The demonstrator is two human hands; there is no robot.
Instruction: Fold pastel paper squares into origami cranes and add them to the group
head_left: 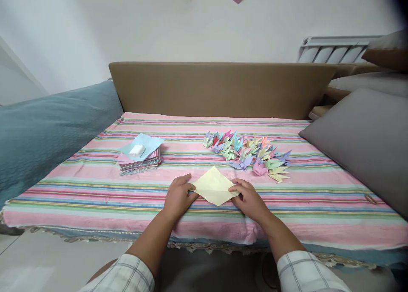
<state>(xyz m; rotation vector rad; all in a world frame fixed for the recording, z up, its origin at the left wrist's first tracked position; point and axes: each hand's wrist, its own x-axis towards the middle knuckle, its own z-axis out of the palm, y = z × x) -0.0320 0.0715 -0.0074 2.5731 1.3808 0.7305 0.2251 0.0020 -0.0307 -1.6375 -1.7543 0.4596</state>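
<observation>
A pale yellow square of paper [214, 185] lies corner-on on the striped cloth [95, 185], with a crease running across it from left to right. My left hand [178, 195] pinches its left corner with curled fingers. At the opposite corner, my right hand [249, 198] grips the sheet the same way. Beyond the sheet sits a heap of several folded paper cranes [247, 154] in pastel colours. A stack of coloured paper sheets [140, 158] lies to the left, with a small white box [137, 150] resting on top.
A brown sofa back [219, 88] runs behind the cloth. A teal blanket [47, 130] covers the left arm and grey cushions [366, 143] lean at the right. The cloth's fringed front edge [204, 246] hangs near my forearms.
</observation>
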